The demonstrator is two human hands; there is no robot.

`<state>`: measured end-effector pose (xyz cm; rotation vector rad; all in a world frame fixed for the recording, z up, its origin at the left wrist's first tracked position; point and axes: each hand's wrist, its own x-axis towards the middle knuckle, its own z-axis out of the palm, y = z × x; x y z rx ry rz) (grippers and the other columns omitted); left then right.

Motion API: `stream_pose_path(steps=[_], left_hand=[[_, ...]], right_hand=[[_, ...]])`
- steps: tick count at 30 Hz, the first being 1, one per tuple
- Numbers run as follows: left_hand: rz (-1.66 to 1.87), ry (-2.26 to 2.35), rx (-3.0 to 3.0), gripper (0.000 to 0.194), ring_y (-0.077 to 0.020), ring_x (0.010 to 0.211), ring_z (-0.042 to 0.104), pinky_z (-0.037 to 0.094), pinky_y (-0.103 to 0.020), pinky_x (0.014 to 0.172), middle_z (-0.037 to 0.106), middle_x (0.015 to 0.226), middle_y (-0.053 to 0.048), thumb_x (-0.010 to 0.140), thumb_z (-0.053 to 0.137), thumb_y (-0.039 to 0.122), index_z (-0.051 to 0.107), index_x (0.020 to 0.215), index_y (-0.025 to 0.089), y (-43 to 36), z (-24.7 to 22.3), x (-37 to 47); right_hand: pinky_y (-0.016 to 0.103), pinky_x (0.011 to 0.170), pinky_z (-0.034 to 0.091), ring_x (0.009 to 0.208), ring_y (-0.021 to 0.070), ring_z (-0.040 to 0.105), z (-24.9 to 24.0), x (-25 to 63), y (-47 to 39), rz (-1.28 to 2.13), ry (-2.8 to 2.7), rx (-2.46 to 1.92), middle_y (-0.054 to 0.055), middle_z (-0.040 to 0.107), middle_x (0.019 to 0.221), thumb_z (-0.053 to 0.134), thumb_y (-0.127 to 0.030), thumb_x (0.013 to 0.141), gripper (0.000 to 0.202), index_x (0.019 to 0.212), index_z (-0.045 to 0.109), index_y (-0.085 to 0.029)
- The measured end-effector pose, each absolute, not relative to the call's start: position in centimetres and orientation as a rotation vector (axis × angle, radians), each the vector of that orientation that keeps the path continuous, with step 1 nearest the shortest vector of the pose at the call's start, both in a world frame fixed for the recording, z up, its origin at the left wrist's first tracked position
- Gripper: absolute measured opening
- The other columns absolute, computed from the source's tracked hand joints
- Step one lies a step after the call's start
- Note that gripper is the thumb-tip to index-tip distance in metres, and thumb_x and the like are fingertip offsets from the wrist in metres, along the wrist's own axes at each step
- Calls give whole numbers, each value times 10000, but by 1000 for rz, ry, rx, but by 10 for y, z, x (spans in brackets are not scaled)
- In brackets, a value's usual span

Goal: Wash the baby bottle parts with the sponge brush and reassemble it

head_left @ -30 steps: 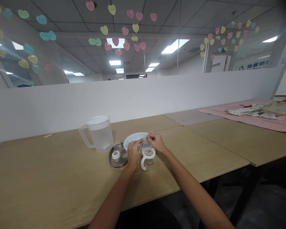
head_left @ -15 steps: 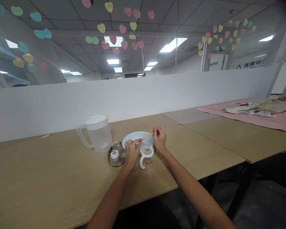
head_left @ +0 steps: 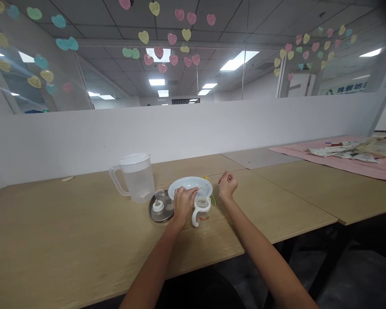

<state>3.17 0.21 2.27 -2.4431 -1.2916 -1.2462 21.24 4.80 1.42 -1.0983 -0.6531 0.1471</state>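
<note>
Over the near left rim of a pale blue bowl [head_left: 183,182], my left hand [head_left: 184,204] is closed on something thin that I cannot make out. My right hand [head_left: 228,185] is closed just right of the bowl, its fingers curled inward; what they hold is too small to name. A clear bottle with a white handle and red lettering [head_left: 202,212] stands upright in front of the bowl, between my forearms. On the left, a round metal tray [head_left: 153,214] carries a white-ringed bottle nipple [head_left: 158,206] and a clear dome cap [head_left: 160,195].
A clear plastic pitcher [head_left: 138,180] stands behind the tray. Something yellow and green shows beside the bowl. Cloths [head_left: 344,151] lie on a pink sheet [head_left: 382,165] at the far right. A white wall [head_left: 180,133] with windows above borders the table.
My right hand has moved right, away from my left hand and the bowl, and its wrist has turned. My left hand stays by the bowl's rim. The view has shifted slightly.
</note>
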Motion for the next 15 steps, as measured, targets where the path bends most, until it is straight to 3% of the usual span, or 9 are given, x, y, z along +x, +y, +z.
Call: stream_pose_path(steps=[7, 11, 15], left_hand=[[-1195, -1228, -2475, 247, -193, 784, 491, 347, -331, 763, 633, 770, -57, 876, 471, 295, 684, 999, 274, -2, 22, 35], [-1219, -1375, -2384, 229, -204, 779, 512, 352, -345, 774, 646, 761, -70, 855, 497, 272, 702, 955, 250, -2, 27, 26], [-1270, -1442, -2346, 212, -201, 821, 549, 365, -344, 807, 681, 821, -59, 843, 516, 260, 697, 952, 237, 0, 31, 17]], right_hand=[[244, 420, 355, 407, 129, 456, 14, 235, 55, 129, -358, -1163, -30, 446, 428, 378, -484, 820, 324, 613, 394, -235], [266, 403, 336, 394, 148, 433, 13, 262, 50, 61, -190, -1205, -25, 401, 405, 217, -463, 875, 350, 614, 328, -259], [266, 428, 355, 403, 151, 451, 12, 264, 46, 46, -171, -1222, -26, 403, 405, 201, -456, 884, 355, 619, 328, -257]])
